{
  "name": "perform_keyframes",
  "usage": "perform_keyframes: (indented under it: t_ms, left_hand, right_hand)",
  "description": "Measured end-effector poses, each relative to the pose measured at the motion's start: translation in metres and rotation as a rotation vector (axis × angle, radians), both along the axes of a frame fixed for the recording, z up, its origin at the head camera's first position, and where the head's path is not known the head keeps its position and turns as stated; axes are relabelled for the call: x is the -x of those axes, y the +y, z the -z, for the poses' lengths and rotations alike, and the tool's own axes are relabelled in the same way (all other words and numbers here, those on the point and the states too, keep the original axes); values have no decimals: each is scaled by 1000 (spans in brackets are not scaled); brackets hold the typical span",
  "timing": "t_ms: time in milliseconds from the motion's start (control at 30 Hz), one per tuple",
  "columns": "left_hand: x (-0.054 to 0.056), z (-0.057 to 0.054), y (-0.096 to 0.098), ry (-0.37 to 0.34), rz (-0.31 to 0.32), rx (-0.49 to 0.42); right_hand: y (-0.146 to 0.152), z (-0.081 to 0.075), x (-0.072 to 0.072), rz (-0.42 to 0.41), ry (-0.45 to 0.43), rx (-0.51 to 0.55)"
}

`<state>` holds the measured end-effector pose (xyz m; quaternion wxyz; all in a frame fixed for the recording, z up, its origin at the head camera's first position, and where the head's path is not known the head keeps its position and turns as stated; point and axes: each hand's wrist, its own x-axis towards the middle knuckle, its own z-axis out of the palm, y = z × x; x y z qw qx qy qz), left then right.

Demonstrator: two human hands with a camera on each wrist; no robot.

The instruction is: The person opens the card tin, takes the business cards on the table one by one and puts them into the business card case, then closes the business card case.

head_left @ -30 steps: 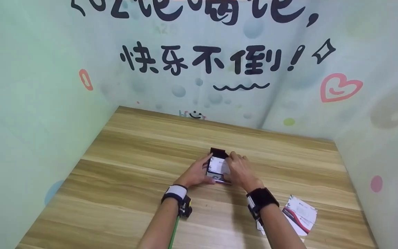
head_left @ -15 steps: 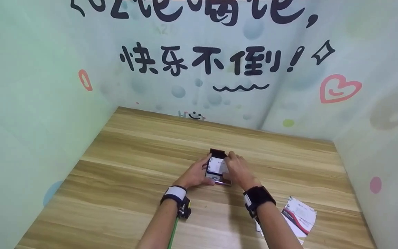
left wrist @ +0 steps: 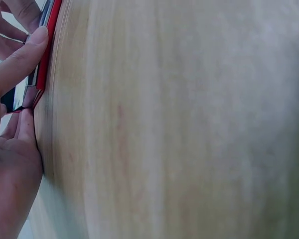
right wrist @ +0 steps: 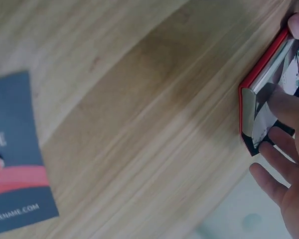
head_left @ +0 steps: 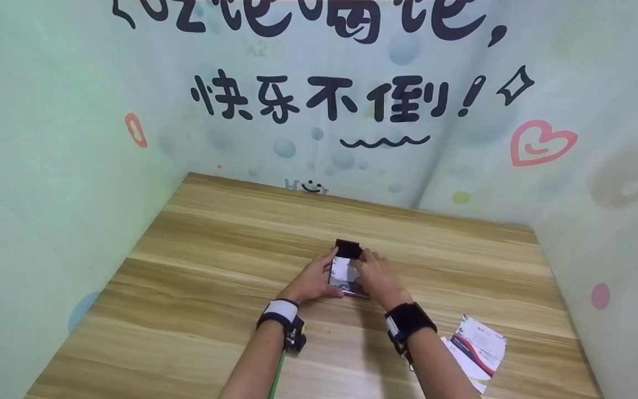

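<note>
A business card case (head_left: pixel 348 248), black inside with a red outer cover (right wrist: pixel 261 72), lies on the table with its flap opened away from me. In it is a white business card (head_left: pixel 344 270), its near end at a shiny grey strip. My left hand (head_left: pixel 310 281) grips the case along its left side, the thumb (left wrist: pixel 22 59) on the near edge. At the right side, my right hand (head_left: pixel 379 281) holds the card, thumb on its face and fingers curled by the edge; this hand hides the card's right part.
Several printed cards (head_left: pixel 482 341) lie loosely overlapping at the right front, partly behind my right forearm. A dark card (right wrist: pixel 17 174) with a pink band shows in the right wrist view. Printed cloth walls (head_left: pixel 319 155) bound the table's back and sides.
The white card has slid a little toward me within the case, and my right hand has shifted slightly left with it. My left hand keeps its grip. More of the loose cards shows.
</note>
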<state>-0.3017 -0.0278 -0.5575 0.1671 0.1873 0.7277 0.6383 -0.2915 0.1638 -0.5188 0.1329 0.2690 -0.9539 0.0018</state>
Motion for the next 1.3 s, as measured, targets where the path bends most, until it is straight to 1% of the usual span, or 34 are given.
perform_keyframes:
  t_ms: [233, 367, 433, 600, 633, 767, 933, 1100, 1200, 1300]
  left_hand:
    - [0, -3, 1, 38, -9, 55]
    - [-1, -3, 0, 65, -25, 102]
    - [-2, -2, 0, 81, -35, 123]
    - [-3, 2, -1, 73, -21, 85]
    - [-3, 2, -1, 74, -22, 93]
    - [-4, 1, -1, 68, -17, 87]
    - [-3, 0, 0, 60, -17, 65]
    - [-3, 1, 0, 50, -37, 127]
    - [-3, 1, 1, 46, -36, 114]
    - [-2, 1, 1, 59, -29, 89]
  right_hand:
    - [0, 6, -5, -11, 58, 11]
    - [-4, 11, -12, -12, 71, 31]
    - [-5, 13, -16, -6, 91, 20]
    - [-7, 18, -24, 11, 121, 7]
    - [-7, 18, -26, 12, 125, 6]
    - [-7, 21, -30, 10, 116, 22]
    - [-9, 20, -34, 6, 75, 47]
    - [-10, 17, -37, 19, 43, 17]
    - [-10, 16, -37, 22, 43, -5]
    - [-10, 16, -38, 21, 65, -23]
